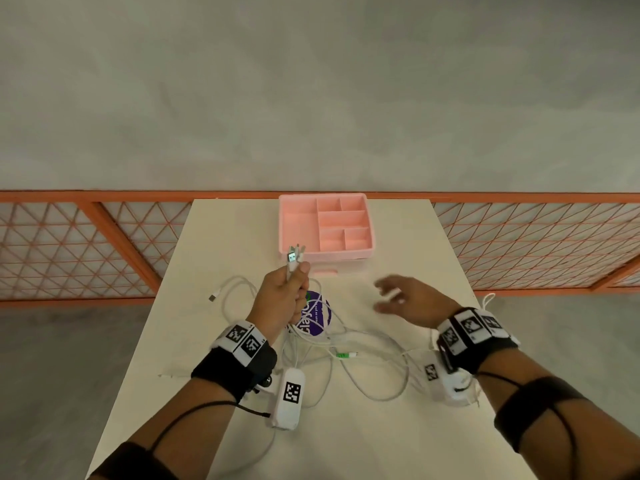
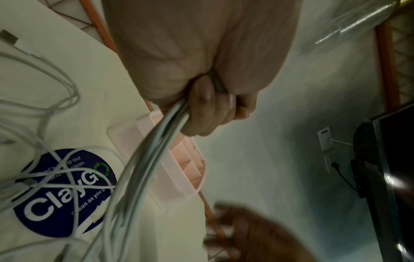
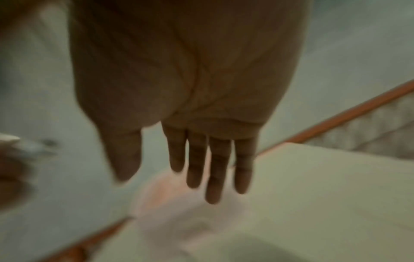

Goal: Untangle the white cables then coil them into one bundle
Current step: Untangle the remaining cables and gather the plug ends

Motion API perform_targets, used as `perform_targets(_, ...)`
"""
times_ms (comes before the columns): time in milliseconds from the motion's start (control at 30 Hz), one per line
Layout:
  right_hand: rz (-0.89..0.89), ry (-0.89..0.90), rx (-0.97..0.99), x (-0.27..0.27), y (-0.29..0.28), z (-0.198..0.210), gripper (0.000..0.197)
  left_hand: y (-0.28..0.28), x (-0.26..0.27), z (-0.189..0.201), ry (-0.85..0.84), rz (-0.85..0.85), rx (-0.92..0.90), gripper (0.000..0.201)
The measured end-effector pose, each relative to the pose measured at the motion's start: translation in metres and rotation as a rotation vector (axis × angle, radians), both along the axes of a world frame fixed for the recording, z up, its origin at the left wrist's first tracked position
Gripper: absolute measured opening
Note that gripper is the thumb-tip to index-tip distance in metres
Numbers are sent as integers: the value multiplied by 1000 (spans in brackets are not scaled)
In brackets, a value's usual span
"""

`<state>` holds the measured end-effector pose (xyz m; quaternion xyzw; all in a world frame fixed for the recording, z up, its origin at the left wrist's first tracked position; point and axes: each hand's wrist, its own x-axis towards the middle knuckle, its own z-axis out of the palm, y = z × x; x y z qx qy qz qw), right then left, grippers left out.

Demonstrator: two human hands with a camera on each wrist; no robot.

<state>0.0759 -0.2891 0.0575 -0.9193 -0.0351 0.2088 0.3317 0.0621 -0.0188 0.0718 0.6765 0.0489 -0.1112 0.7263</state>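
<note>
Several white cables [image 1: 346,348] lie tangled in loose loops on the cream table [image 1: 398,237]. My left hand [image 1: 284,296] is raised above them and grips a bunch of cable ends [image 1: 294,259], with the plugs sticking up out of the fist. In the left wrist view the gripped strands [image 2: 143,159] hang down from the curled fingers [image 2: 210,109] to the tangle. My right hand [image 1: 405,299] hovers to the right over the table with its fingers [image 3: 197,159] straight and spread, holding nothing. One loose plug [image 1: 212,297] lies at the left.
A pink compartment tray [image 1: 298,220] stands at the table's far edge, just beyond my left hand. A round purple sticker [image 1: 317,315] lies under the cables. An orange mesh railing [image 1: 536,244] runs behind the table, and the table's edges are close on both sides.
</note>
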Motion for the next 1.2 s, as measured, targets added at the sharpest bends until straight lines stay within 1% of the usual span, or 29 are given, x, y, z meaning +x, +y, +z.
perform_targets(67, -2, -161, 218, 5, 42, 26, 43, -6, -4, 0, 0, -61, 35, 37)
perform_targets(100, 8, -193, 313, 6, 62, 37, 43, -8, -5, 0, 5, -87, 38, 35)
perform_targets(167, 33, -190, 458, 7, 94, 51, 47, -12, -8, 0, 20, -138, 16, 31)
perform_targets(200, 48, -180, 489, 7, 105, 54, 49, -14, -9, 1, 28, -161, 5, 29)
perform_targets(267, 83, -190, 457, 9, 118, 53, 48, -16, -11, 2, 38, -197, 6, 26)
perform_targets(333, 89, -226, 418, 9, 123, 48, 40, -13, -11, 0, 29, -216, 18, 23)
perform_targets(433, 87, -287, 385, 4, 124, 44, 30, -7, -11, -5, 10, -197, 22, 23)
perform_targets(567, 81, -324, 357, -1, 123, 38, 21, -10, -13, -4, 53, -185, 30, 35)
perform_targets(633, 54, -310, 377, -2, 123, 38, 23, -15, -15, -2, 73, -191, 12, 39)
perform_targets(667, 40, -291, 431, -4, 123, 39, 29, -16, -15, -1, 78, -186, 0, 38)
perform_targets(733, 16, -222, 583, -10, 125, 40, 49, -19, -13, 1, 68, -142, -40, 30)
perform_targets(800, 13, -82, 703, -20, 129, 35, 65, -19, -10, 5, 40, -58, -99, 27)
perform_targets(833, 23, -7, 761, -25, 131, 28, 66, -18, -7, 8, 34, -5, -147, 29)
perform_targets(867, 26, 44, 791, -29, 131, 20, 59, -16, -3, 11, 52, 47, -226, 32)
perform_targets(900, 24, 52, 749, -31, 129, 12, 49, -14, 0, 15, 79, 91, -322, 34)
perform_targets(933, 33, 19, 648, -33, 124, 5, 38, -11, 4, 18, 98, 121, -397, 35)
perform_targets(967, 56, -20, 531, -34, 118, 1, 32, -8, 7, 20, 105, 139, -435, 36)
perform_targets(1000, 84, -50, 433, -34, 109, -2, 31, -4, 8, 21, 106, 147, -445, 37)
perform_targets(1100, 165, -86, 179, -30, 72, -13, 41, 12, 10, 19, 139, 187, -499, 39)
perform_targets(1167, 194, -78, -42, -28, 34, -26, 43, 28, 15, 17, 180, 250, -545, 41)
perform_targets(1200, 178, -67, -138, -29, 13, -33, 44, 38, 17, 16, 196, 286, -562, 42)
